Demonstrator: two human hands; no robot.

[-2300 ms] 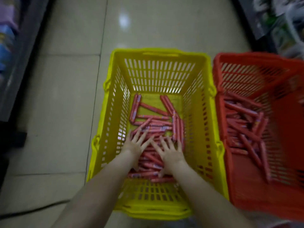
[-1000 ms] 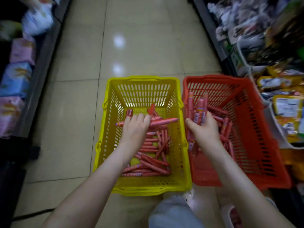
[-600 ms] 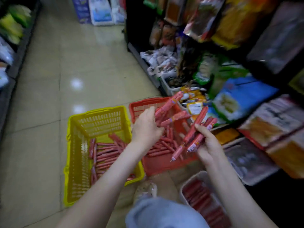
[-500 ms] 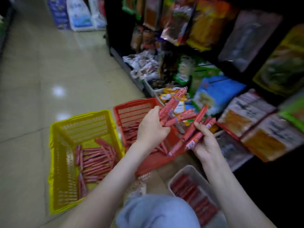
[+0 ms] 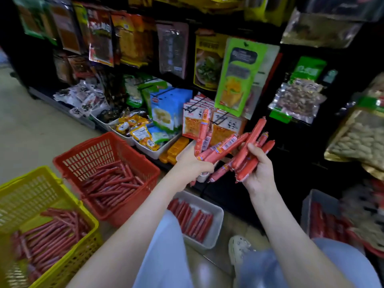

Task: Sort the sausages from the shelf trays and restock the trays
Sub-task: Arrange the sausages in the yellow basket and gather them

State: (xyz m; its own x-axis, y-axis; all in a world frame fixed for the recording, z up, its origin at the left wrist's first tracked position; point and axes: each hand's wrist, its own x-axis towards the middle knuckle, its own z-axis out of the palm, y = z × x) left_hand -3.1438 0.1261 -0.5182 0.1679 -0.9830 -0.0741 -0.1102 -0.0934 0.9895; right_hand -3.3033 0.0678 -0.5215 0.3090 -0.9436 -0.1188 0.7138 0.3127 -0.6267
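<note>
My left hand (image 5: 192, 163) grips a fan of red wrapped sausages (image 5: 218, 147) held up before the shelf. My right hand (image 5: 259, 169) grips another bunch of sausages (image 5: 250, 154), close beside the left one. A white tray (image 5: 214, 221) half filled with sausages lies on the floor below my hands. Another tray (image 5: 311, 204) with sausages sits at the right, blurred. The red basket (image 5: 108, 146) and the yellow basket (image 5: 31, 183) at the left both hold loose sausages.
Shelves with hanging snack packets (image 5: 239, 75) fill the back and right. White bins of yellow packets (image 5: 143, 136) stand on the lowest shelf. My knees and a shoe (image 5: 239, 248) are at the bottom. Tiled floor (image 5: 31, 125) lies to the left.
I took sausages out of the baskets in both hands and turned right toward the shelf. The baskets have slid to the left of the view; both hands rose with their bunches.
</note>
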